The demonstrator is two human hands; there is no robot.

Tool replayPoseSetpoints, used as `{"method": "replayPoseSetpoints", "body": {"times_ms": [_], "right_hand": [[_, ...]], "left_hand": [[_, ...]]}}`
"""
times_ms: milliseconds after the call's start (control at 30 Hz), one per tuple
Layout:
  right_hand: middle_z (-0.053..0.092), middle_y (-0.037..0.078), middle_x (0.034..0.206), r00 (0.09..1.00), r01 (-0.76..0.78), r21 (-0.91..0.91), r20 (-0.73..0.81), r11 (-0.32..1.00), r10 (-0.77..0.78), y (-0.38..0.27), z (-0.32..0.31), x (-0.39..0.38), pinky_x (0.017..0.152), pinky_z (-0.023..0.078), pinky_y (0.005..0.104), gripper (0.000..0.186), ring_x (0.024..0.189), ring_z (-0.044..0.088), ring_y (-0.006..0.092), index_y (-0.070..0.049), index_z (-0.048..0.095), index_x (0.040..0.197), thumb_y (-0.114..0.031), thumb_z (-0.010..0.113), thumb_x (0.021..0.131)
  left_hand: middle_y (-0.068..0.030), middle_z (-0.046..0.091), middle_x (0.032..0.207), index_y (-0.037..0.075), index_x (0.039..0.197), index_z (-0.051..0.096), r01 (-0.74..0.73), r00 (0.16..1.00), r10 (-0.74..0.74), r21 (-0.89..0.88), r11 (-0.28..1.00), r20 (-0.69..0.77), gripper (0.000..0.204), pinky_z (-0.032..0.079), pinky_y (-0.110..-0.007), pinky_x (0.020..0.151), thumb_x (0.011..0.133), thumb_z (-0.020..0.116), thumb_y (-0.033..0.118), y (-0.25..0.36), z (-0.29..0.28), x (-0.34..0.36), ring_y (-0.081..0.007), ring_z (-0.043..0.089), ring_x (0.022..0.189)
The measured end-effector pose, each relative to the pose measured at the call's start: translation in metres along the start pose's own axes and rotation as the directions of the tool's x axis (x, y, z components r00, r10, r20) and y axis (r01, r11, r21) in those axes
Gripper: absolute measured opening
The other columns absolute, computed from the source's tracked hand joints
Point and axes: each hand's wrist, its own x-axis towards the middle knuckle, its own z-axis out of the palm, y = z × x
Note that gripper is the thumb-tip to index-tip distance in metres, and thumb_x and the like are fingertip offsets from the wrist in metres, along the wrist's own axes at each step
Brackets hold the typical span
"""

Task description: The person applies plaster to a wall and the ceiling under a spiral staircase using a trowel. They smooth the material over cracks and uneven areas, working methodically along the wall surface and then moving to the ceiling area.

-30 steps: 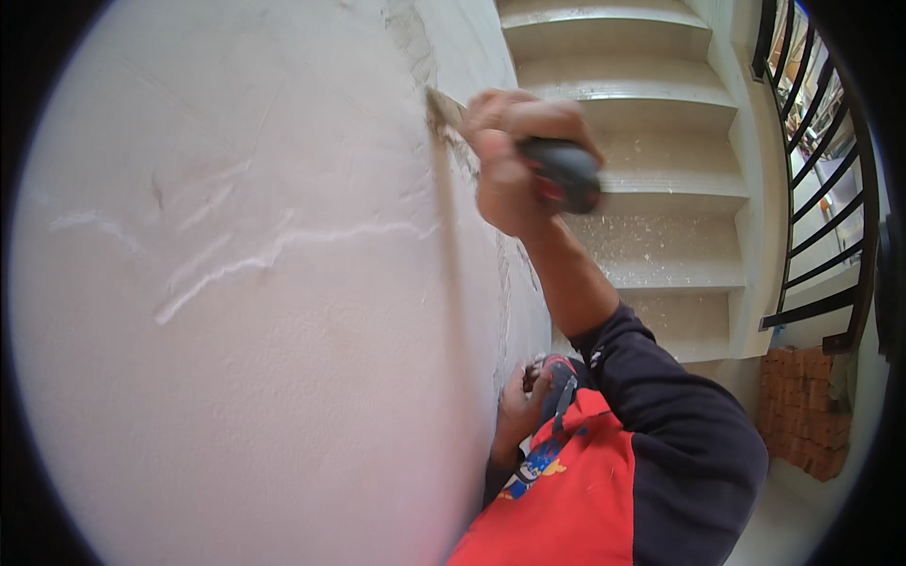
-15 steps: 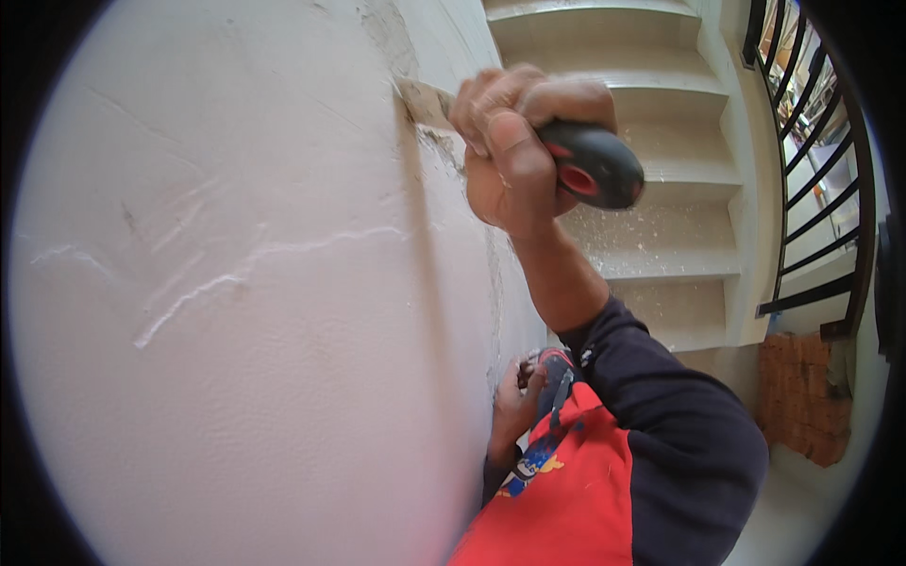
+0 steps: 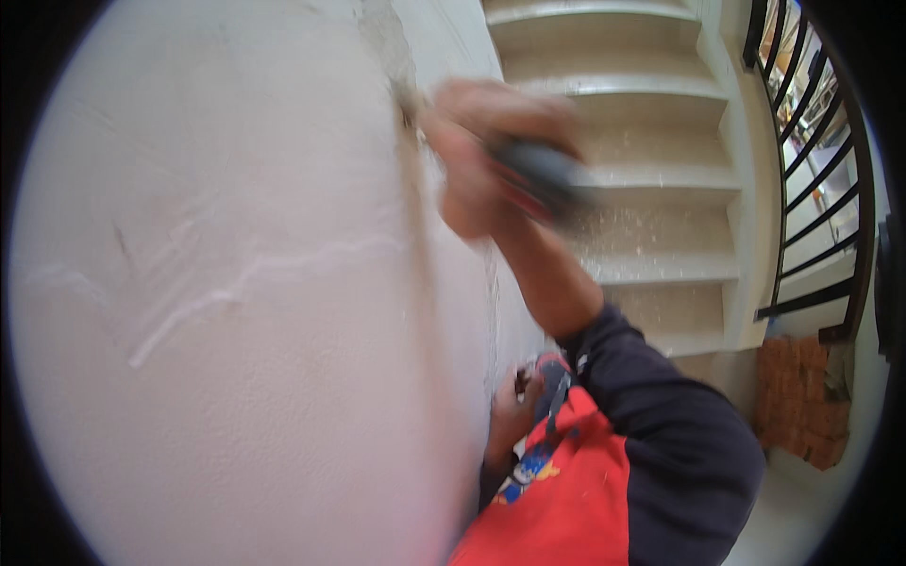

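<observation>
My right hand (image 3: pixel 477 156), blurred by motion, is closed round the black-and-red handle (image 3: pixel 538 174) of a scraper. Its blade (image 3: pixel 409 106) meets the pale plastered wall (image 3: pixel 236 415) beside a rough grey vertical strip (image 3: pixel 382 33). A wavy white line crosses the wall below the blade. My left hand (image 3: pixel 512 407) is low beside my body, close to the wall, fingers curled; I cannot make out what, if anything, is inside them.
Pale stairs (image 3: pixel 651 231) with white specks run alongside the wall on the right. A black metal railing (image 3: pixel 816 189) curves past them at the far right. Below it, stacked red bricks (image 3: pixel 802 406) lie by the lower wall.
My right hand and the scraper have shifted left since a second ago, going higher half a second ago, then back down. My left hand has stayed low near my body.
</observation>
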Motion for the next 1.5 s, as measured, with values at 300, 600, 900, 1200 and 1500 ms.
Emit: {"method": "replayPoseSetpoints", "body": {"times_ms": [300, 600, 900, 1200, 1500], "right_hand": [[0.047, 0.005, 0.065, 0.948, -0.317, 0.372, 0.09, 0.872, 0.306, -0.03, -0.016, -0.005, 0.051, 0.04, 0.0293, 0.014, 0.053, 0.042, 0.0116, -0.01, 0.038, 0.085, 0.0, 0.049, 0.084], [0.046, 0.005, 0.059, 0.935, -0.33, 0.377, 0.001, 0.866, 0.356, -0.02, -0.019, -0.008, 0.045, 0.04, 0.0279, 0.018, 0.047, 0.043, 0.0109, -0.007, 0.042, 0.074, 0.008, 0.052, 0.077], [0.051, 0.005, 0.056, 0.94, -0.31, 0.335, -0.029, 0.89, 0.339, -0.019, -0.019, -0.005, 0.043, 0.042, 0.0272, 0.015, 0.045, 0.049, 0.0132, -0.002, 0.045, 0.074, 0.01, 0.052, 0.073], [0.053, 0.001, 0.061, 0.968, -0.148, -0.082, 0.193, 0.986, 0.161, 0.012, -0.023, -0.028, 0.047, 0.041, 0.0283, 0.015, 0.045, 0.048, 0.0138, -0.008, 0.049, 0.071, 0.002, 0.059, 0.072], [0.041, 0.003, 0.066, 0.887, -0.461, 0.381, 0.222, 0.801, 0.405, -0.02, -0.034, 0.012, 0.051, 0.03, 0.0285, 0.016, 0.054, 0.035, 0.0117, -0.011, 0.035, 0.087, -0.019, 0.047, 0.094]], "left_hand": [[-0.0113, 0.06, 0.096, -0.003, 0.122, 0.046, 0.049, 0.999, -0.048, -0.038, 0.998, 0.026, 0.037, 0.047, -0.027, 0.078, 0.093, 0.055, 0.017, 0.004, -0.005, 0.003, -0.0153, 0.059, 0.085], [-0.0105, 0.06, 0.095, -0.003, 0.122, 0.047, 0.027, 0.999, -0.026, -0.035, 0.999, 0.022, 0.036, 0.047, -0.027, 0.078, 0.092, 0.056, 0.015, 0.0, -0.003, 0.006, -0.0146, 0.059, 0.084], [-0.0089, 0.061, 0.094, -0.003, 0.12, 0.049, 0.025, 1.0, -0.024, -0.032, 0.999, 0.009, 0.035, 0.048, -0.026, 0.076, 0.092, 0.056, 0.015, -0.004, 0.0, 0.007, -0.0127, 0.059, 0.082], [-0.0077, 0.06, 0.093, -0.004, 0.122, 0.048, 0.021, 0.999, -0.021, -0.013, 1.0, 0.028, 0.036, 0.046, -0.025, 0.077, 0.092, 0.056, 0.014, 0.005, -0.006, 0.007, -0.0132, 0.058, 0.084], [-0.009, 0.06, 0.093, -0.003, 0.121, 0.048, 0.003, 1.0, -0.003, -0.02, 1.0, 0.03, 0.036, 0.047, -0.026, 0.078, 0.093, 0.055, 0.017, 0.01, -0.005, 0.015, -0.0142, 0.059, 0.083]]}}
